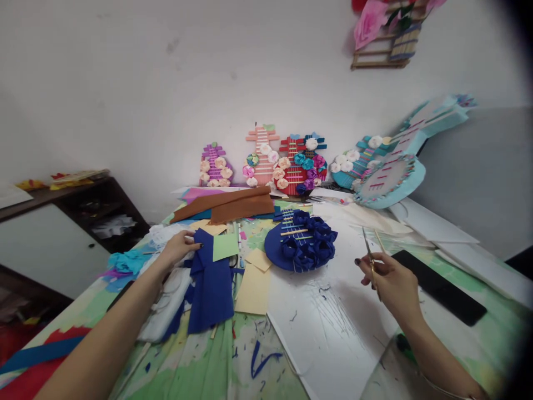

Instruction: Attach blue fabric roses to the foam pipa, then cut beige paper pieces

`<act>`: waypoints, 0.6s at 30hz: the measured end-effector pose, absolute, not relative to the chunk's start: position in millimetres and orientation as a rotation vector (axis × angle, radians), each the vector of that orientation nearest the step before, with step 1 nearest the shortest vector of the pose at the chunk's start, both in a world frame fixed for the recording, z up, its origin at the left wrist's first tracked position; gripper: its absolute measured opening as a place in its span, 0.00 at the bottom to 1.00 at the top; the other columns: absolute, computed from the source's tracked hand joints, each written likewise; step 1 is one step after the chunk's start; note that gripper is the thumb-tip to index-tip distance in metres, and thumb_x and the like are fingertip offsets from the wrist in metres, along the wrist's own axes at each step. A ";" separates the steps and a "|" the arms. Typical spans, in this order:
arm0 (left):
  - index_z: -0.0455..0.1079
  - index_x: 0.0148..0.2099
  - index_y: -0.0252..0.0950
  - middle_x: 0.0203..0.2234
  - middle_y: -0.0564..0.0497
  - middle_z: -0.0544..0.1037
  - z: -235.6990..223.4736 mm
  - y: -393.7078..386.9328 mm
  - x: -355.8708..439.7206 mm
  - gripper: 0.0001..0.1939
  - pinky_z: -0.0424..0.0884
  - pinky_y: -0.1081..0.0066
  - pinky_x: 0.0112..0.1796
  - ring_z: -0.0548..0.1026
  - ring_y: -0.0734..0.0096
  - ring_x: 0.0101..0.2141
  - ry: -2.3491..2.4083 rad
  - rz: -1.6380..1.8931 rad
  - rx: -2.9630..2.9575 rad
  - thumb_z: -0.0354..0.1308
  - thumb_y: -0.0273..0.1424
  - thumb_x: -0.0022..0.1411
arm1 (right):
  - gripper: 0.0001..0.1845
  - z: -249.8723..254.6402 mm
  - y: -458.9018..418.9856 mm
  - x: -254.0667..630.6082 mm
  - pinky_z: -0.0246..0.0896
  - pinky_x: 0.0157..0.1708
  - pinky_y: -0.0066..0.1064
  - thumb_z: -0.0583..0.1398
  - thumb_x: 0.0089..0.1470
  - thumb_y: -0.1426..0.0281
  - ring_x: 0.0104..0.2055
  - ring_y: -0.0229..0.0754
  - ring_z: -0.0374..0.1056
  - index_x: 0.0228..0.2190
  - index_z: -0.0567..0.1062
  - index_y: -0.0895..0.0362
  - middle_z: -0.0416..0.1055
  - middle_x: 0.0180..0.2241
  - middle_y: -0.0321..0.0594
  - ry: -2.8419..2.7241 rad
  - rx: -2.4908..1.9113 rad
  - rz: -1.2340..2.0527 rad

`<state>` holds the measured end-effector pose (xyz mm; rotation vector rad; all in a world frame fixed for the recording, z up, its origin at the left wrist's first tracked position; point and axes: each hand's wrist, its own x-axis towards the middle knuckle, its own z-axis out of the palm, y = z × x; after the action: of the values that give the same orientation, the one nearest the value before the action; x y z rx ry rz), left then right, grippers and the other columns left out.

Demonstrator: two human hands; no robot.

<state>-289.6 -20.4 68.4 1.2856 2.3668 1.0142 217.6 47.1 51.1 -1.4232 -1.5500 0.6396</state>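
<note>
Fingers of the left hand [178, 248] touch the blue sheet [214, 297], partly beneath the green square [225, 247]; pinch unconfirmed. Right hand [397, 286] grips a slim metal tool [368, 251]. Sheet judged light, pliable; hold its edge.

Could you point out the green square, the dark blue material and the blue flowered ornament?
Green square [225, 248], head view, its middle.
Dark blue material [215, 297], head view, lower part.
Blue flowered ornament [273, 248], head view, bare left side.

Pale wall (faintly smudged) [158, 83] behind a dark-framed cabinet [62, 244].
</note>
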 end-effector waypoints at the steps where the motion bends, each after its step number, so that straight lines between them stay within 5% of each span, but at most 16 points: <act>1: 0.68 0.37 0.36 0.21 0.51 0.77 68.5 -19.9 -288.2 0.24 0.70 0.65 0.32 0.77 0.57 0.29 2.312 1.073 1.278 0.66 0.40 0.36 | 0.24 51.1 47.1 217.6 0.56 0.16 0.26 0.62 0.43 0.49 0.17 0.40 0.67 0.30 0.74 0.57 0.73 0.19 0.40 -1.558 -1.426 0.632; 9: 0.69 0.39 0.35 0.26 0.52 0.76 111.5 -9.1 -275.6 0.24 0.70 0.68 0.34 0.74 0.65 0.31 1.967 1.555 1.298 0.66 0.38 0.37 | 0.21 54.6 46.1 217.8 0.55 0.18 0.26 0.63 0.43 0.51 0.18 0.39 0.68 0.31 0.74 0.55 0.73 0.20 0.36 -1.534 -1.537 0.598; 18: 0.73 0.30 0.33 0.24 0.53 0.75 165.5 -7.5 -243.0 0.13 0.68 0.73 0.31 0.72 0.74 0.25 1.574 1.605 1.385 0.68 0.33 0.41 | 0.20 63.3 44.2 217.5 0.54 0.21 0.27 0.61 0.45 0.50 0.16 0.38 0.64 0.30 0.73 0.54 0.70 0.15 0.32 -1.585 -1.698 0.602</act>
<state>-243.0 -7.5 165.5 1.3854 1.5736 1.6053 217.5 44.2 63.3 -1.6977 -1.5851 0.6019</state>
